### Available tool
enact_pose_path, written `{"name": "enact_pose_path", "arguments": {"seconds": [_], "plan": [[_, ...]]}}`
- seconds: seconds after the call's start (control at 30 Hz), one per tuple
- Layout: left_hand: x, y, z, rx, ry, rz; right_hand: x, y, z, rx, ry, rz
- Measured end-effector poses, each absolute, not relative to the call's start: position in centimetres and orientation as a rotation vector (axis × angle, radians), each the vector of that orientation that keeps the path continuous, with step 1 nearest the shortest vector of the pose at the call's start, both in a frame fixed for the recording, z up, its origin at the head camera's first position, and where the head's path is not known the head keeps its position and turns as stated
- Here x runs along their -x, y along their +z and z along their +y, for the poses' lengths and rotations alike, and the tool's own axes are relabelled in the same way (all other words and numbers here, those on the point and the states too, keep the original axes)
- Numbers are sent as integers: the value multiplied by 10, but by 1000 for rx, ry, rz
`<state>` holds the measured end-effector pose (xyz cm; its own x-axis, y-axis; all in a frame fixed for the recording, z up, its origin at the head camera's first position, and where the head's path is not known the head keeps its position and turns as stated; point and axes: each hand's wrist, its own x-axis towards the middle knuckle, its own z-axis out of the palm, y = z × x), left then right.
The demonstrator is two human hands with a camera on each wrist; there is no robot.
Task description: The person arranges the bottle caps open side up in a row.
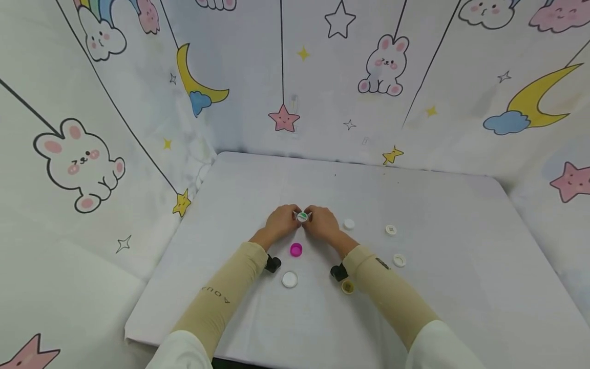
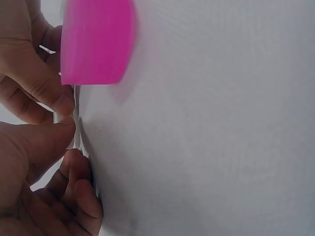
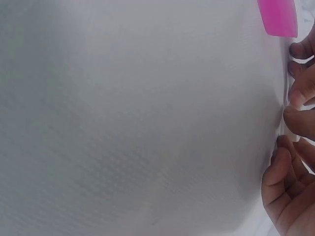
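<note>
Operator: Where is the green-faced cap, and how do the hands stand?

Guide: The green-faced cap (image 1: 302, 217) sits between your two hands, out in front of you, over the worktop (image 1: 461, 307). Your left hand (image 1: 282, 220) pinches it from the left and your right hand (image 1: 322, 221) from the right, thumbs nearly meeting on your side of it. Whether its underside touches the cloth, you cannot tell from here.

Operator: How is it likely to handle?

Guide: Expect it to be very light and probably stiff, like thin moulded plastic. The rim looks smooth, so it may slip or spin if you squeeze off-centre. It is unlikely to break, though a hard pinch might bow it slightly.

Operator: Best place to hold?

Guide: Keep to the rim, at two opposite points, with thumb and fingertips as you have them. Leave the green and white face uncovered, and press evenly from both sides so it doesn't tip.

Operator: Anything close by to mind?

Guide: The pink cap (image 1: 296, 249) stands just on your side of the hands, near your thumbs; a careless wrist could nudge it. A small white cap (image 1: 349, 224) lies just right of your right hand, so give that elbow-side swing some care too.
</note>
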<state>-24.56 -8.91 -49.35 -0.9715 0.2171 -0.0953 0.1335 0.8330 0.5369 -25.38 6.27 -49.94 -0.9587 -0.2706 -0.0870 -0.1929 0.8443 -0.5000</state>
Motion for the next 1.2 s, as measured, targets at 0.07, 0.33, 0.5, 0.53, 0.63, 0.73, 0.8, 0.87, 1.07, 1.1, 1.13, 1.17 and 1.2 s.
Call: {"name": "enact_pose_path", "arguments": {"seconds": [0.07,0.33,0.5,0.53,0.63,0.73,0.8,0.87,1.07,1.1,1.13,1.17,1.2], "plan": [[246,-494,-90,-278,858,2846,255,-500,64,365,-761,2862],[248,-486,-98,-296,987,2800,251,-482,63,427,-780,2875],[249,-475,-102,-286,1033,2795,249,-466,61,477,-783,2892],[249,-473,-102,-292,1029,2801,248,-464,61,482,-779,2894],[248,-469,-104,-305,1032,2801,248,-462,61,489,-775,2896],[248,-468,-106,-294,1057,2778,247,-463,61,498,-774,2894],[248,-468,-107,-279,1091,2757,246,-464,61,506,-781,2887],[248,-468,-108,-263,1127,2730,245,-464,60,521,-794,2882],[246,-467,-109,-179,1182,2669,242,-466,60,547,-856,2896],[246,-467,-109,-168,1181,2668,242,-466,60,549,-862,2905],[245,-467,-109,-158,1183,2665,242,-466,60,551,-870,2915],[245,-467,-108,-148,1187,2663,242,-466,60,553,-879,2926],[244,-467,-108,-141,1192,2662,242,-466,60,552,-886,2937]]}}
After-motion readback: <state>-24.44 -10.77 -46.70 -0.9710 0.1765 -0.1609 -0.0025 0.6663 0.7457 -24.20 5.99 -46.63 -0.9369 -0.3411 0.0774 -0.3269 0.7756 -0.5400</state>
